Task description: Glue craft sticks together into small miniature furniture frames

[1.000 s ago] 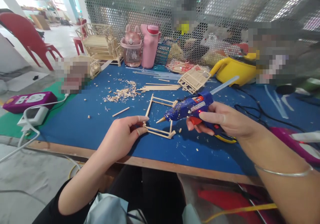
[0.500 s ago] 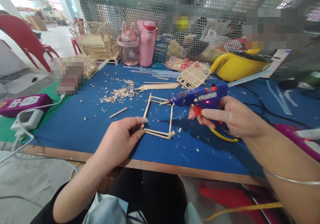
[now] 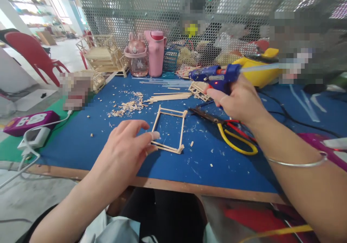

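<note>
A rectangular frame of thin wooden sticks (image 3: 182, 131) lies on the blue work surface, with short doubled sides. Over its near left corner is my left hand (image 3: 130, 145), thumb and fingers parted and pale coverings on the fingertips. Whether these fingers touch the frame I cannot tell. My right hand (image 3: 238, 98) grips a blue glue gun (image 3: 217, 77), raised behind and to the right of the frame. A clear glue stick (image 3: 260, 67) sticks out of the gun's rear. Below the gun lie scissors (image 3: 217, 120) with yellow and red handles.
Wood scraps (image 3: 128, 107) and a row of loose sticks (image 3: 170, 97) lie behind the frame. Farther back stand a pink bottle (image 3: 156, 55), a rabbit-eared cup (image 3: 138, 60), a stick-built model (image 3: 103, 53) and a yellow pot (image 3: 260, 75). Black cords run at right.
My right hand has lifted the glue gun up and back from the frame, uncovering the scissors. My left fingers have loosened at the corner, and the short loose stick is out of sight.
</note>
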`<state>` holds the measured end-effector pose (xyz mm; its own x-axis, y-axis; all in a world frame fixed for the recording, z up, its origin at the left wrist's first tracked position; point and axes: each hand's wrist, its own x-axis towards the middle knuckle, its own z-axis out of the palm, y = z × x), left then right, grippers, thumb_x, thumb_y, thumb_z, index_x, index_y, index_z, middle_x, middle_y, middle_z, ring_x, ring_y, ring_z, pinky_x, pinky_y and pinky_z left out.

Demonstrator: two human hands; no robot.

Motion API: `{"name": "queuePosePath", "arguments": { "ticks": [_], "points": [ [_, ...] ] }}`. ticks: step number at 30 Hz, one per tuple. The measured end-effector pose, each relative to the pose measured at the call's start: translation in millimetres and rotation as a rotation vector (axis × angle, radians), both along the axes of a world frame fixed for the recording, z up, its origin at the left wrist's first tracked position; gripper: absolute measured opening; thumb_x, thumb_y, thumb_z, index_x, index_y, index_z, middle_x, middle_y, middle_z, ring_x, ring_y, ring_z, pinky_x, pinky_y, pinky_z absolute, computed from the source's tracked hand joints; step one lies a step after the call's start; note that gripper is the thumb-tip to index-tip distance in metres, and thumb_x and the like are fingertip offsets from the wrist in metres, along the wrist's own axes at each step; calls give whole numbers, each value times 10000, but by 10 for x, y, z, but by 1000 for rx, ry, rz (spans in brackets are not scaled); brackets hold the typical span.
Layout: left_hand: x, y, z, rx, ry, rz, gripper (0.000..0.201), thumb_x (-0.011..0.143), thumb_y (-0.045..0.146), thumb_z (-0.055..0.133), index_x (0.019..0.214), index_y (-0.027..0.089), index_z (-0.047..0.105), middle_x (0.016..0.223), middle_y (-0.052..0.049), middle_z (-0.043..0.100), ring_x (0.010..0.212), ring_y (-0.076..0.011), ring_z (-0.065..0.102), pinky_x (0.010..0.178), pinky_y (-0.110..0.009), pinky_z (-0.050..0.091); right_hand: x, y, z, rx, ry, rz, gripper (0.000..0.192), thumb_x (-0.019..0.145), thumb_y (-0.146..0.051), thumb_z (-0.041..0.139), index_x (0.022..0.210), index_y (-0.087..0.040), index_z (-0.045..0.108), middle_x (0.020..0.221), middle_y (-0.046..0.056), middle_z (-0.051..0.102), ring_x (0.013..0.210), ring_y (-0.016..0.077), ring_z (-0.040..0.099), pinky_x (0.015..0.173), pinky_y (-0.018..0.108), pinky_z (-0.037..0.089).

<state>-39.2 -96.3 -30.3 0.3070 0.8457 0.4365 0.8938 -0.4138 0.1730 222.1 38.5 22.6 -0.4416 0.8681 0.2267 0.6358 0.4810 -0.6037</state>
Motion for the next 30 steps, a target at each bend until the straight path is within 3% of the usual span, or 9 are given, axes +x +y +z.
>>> {"name": "queuePosePath", "arguments": {
  "ticks": [2, 4, 11, 18, 22, 24, 26, 28, 30],
  "points": [
    [2, 50, -16, -74, 33, -38, 286, 849, 239, 505, 1121, 258, 588, 1166, -82, 536, 1011, -240, 548, 851, -407, 477, 121, 126, -25, 280, -110, -193, 481, 839, -440, 473, 1246, -194, 397, 1191, 137, 533, 1046, 319, 505, 799, 395, 409],
    [-2, 57, -74, -119, 6, -16, 392, 840, 207, 501, 1231, 236, 498, 1239, -98, 500, 1055, -236, 547, 861, -377, 482, 246, 265, -41, 381, -258, -289, 512, 825, -431, 493, 1254, -170, 395, 1187, 162, 546, 1035, 340, 522, 822, 419, 399],
    [-27, 10, -289, -256, -163, 148, 464, 843, 232, 503, 1295, 244, 400, 1040, -50, 639, 964, -214, 608, 819, -349, 496, 407, 805, -49, 279, -713, -480, 607, 837, -525, 402, 1256, -86, 400, 1065, 242, 609, 884, 362, 599, 717, 458, 426],
    [22, 60, -322, -240, -222, 118, 401, 863, 271, 496, 1260, 239, 451, 936, -28, 663, 875, -192, 617, 781, -324, 491, 384, 1112, -80, 191, -736, -315, 647, 791, -572, 456, 1283, -152, 445, 1149, 180, 608, 940, 316, 591, 738, 406, 442],
    [16, 59, -363, -193, -238, 128, 399, 873, 304, 481, 1263, 226, 454, 954, -43, 662, 898, -203, 613, 795, -330, 483, 301, 962, 70, 175, -808, -264, 473, 816, -437, 483, 1196, -160, 538, 1048, 171, 643, 887, 306, 590, 708, 400, 425],
    [2, 58, -377, -177, -262, 116, 398, 873, 294, 480, 1265, 233, 452, 972, -40, 661, 906, -195, 613, 800, -317, 481, 179, 663, 192, 179, -892, -415, 481, 719, -403, 629, 1112, -129, 587, 915, 184, 655, 787, 307, 587, 623, 383, 403],
    [-11, 59, -385, -180, -273, 96, 396, 875, 296, 478, 1266, 242, 451, 962, -29, 663, 886, -183, 617, 788, -303, 483, 3, 267, 298, 385, -916, -505, 322, 707, -351, 647, 944, -132, 649, 782, 167, 638, 695, 283, 571, 564, 359, 360],
    [-14, 60, -385, -190, -274, 94, 401, 875, 306, 478, 1271, 248, 446, 947, -22, 663, 866, -177, 619, 768, -296, 485, -217, -100, 346, 501, -674, -250, 175, 758, -361, 593, 762, -202, 666, 599, 72, 585, 571, 195, 526, 521, 306, 326],
    [-6, 60, -379, -181, -281, 107, 411, 870, 307, 486, 1275, 249, 441, 951, -19, 662, 868, -177, 619, 767, -293, 483, -467, -329, 315, 175, -524, 248, 171, 760, -357, 586, 687, -229, 673, 561, 16, 590, 501, 133, 493, 481, 263, 315]
  ]
}}
